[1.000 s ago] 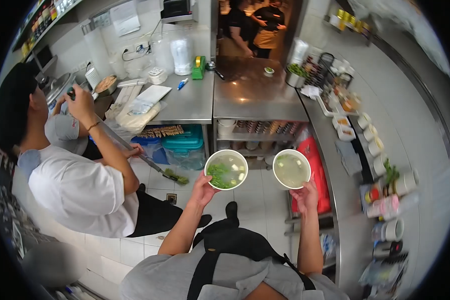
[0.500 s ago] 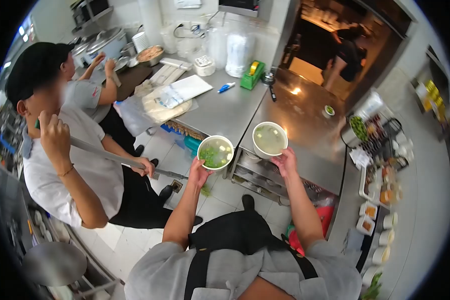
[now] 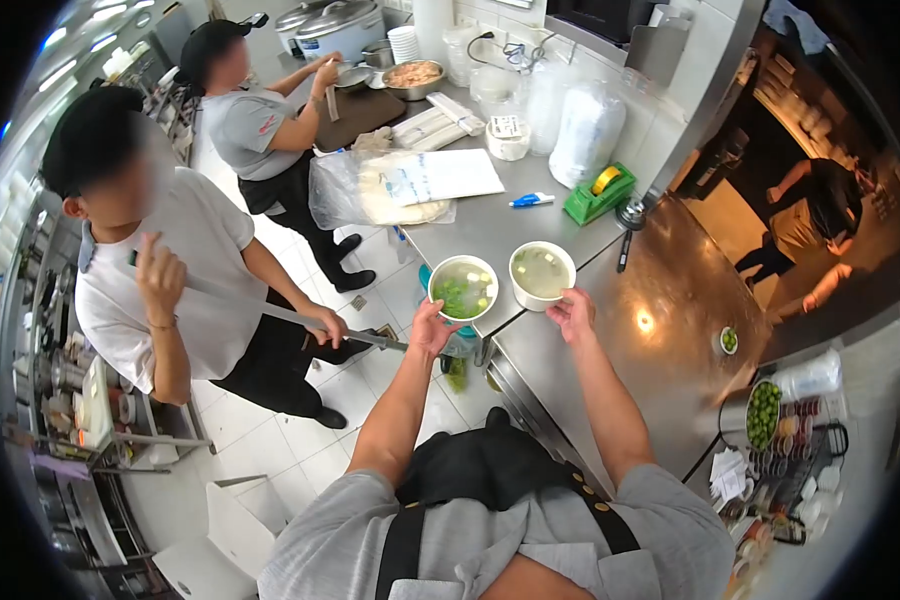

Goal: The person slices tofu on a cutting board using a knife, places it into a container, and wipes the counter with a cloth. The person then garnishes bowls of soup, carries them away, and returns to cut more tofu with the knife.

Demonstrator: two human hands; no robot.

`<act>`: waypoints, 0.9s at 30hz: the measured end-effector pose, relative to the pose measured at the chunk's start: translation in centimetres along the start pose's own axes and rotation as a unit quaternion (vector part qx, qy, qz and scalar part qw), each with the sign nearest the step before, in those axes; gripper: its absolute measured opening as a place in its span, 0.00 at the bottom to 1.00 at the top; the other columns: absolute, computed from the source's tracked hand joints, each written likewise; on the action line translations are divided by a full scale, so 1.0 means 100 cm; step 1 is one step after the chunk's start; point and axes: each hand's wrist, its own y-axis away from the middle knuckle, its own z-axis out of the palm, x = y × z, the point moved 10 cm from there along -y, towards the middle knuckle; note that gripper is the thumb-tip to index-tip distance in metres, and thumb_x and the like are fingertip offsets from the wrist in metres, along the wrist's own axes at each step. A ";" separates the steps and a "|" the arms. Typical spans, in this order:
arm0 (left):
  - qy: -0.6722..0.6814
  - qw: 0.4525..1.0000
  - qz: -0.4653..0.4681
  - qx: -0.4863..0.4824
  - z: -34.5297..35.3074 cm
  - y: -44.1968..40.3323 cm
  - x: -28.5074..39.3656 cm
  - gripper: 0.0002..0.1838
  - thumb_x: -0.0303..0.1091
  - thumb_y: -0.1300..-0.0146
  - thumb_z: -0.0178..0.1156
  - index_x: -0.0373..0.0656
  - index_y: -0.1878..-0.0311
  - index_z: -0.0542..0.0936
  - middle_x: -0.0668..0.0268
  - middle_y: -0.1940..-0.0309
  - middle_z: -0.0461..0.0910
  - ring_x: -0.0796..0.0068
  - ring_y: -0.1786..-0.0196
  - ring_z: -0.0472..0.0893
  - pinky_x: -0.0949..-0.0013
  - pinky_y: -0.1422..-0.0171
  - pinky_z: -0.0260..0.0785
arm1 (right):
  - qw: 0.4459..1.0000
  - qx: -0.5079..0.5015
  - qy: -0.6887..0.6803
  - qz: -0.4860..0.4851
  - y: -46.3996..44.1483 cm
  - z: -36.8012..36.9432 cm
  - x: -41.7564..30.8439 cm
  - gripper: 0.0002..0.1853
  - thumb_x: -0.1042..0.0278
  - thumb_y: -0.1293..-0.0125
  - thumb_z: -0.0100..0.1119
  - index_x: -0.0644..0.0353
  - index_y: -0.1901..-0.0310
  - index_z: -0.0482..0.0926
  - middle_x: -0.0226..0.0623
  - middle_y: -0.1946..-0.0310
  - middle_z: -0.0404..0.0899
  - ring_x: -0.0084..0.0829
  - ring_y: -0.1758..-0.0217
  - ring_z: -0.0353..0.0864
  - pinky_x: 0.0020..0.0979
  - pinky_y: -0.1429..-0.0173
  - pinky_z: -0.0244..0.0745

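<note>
In my left hand (image 3: 432, 328) is a white bowl of soup (image 3: 463, 288) with chopped greens and pale cubes; my fingers grip its lower left rim. My right hand (image 3: 572, 316) holds a second white bowl (image 3: 542, 272) of cloudy soup with pale cubes and fewer greens, by its lower right side. Both bowls are level and close together, over the corner of the steel counter (image 3: 510, 232). Behind them on that counter are a blue marker (image 3: 532, 200) and a green tape dispenser (image 3: 599, 194).
A person in white (image 3: 170, 270) stands close on the left, holding a long handle (image 3: 260, 307) that reaches towards my left forearm. Another person in grey (image 3: 260, 130) works at the back counter. A small bowl of greens (image 3: 729, 341) sits on the right-hand steel counter (image 3: 660, 300).
My view has turned to the left, and the counters have shifted beneath the bowls. The two bowls have come closer together, still in my hands.
</note>
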 end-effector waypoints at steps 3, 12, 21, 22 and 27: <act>0.025 0.999 0.030 0.029 0.010 0.003 0.000 0.25 0.38 0.36 0.65 0.46 0.39 0.68 0.59 0.37 0.69 0.54 0.34 0.69 0.35 0.35 0.63 | 1.000 0.000 -0.006 0.010 -0.020 0.006 -0.007 0.31 0.69 0.44 0.64 0.61 0.38 0.66 0.44 0.50 0.75 0.40 0.52 0.76 0.45 0.51 0.76; -0.144 0.970 0.048 0.190 0.021 -0.009 0.007 0.31 0.38 0.39 0.70 0.41 0.37 0.66 0.59 0.48 0.73 0.62 0.47 0.74 0.53 0.51 0.79 | 1.000 0.022 -0.002 0.007 -0.061 0.005 -0.036 0.17 0.77 0.46 0.66 0.63 0.55 0.72 0.43 0.59 0.77 0.40 0.60 0.78 0.45 0.54 0.82; -0.107 0.957 0.074 0.259 0.042 -0.040 -0.002 0.25 0.31 0.36 0.67 0.40 0.40 0.66 0.59 0.55 0.73 0.68 0.64 0.75 0.59 0.62 0.82 | 1.000 0.018 0.009 -0.006 -0.108 0.034 -0.037 0.16 0.79 0.43 0.63 0.64 0.52 0.72 0.43 0.60 0.78 0.38 0.60 0.80 0.51 0.54 0.82; -0.105 0.956 0.080 0.262 0.044 -0.043 -0.001 0.25 0.31 0.36 0.67 0.40 0.40 0.66 0.59 0.55 0.73 0.68 0.64 0.75 0.59 0.62 0.82 | 1.000 0.015 0.010 -0.009 -0.114 0.038 -0.035 0.17 0.78 0.42 0.64 0.64 0.52 0.72 0.43 0.60 0.77 0.38 0.58 0.80 0.50 0.54 0.82; -0.105 0.949 0.097 0.280 0.041 -0.053 0.002 0.26 0.32 0.36 0.67 0.39 0.40 0.65 0.59 0.56 0.74 0.67 0.62 0.77 0.61 0.64 0.81 | 0.996 0.072 0.043 -0.011 -0.101 0.048 -0.046 0.20 0.71 0.40 0.67 0.63 0.47 0.73 0.36 0.58 0.77 0.31 0.54 0.78 0.38 0.61 0.81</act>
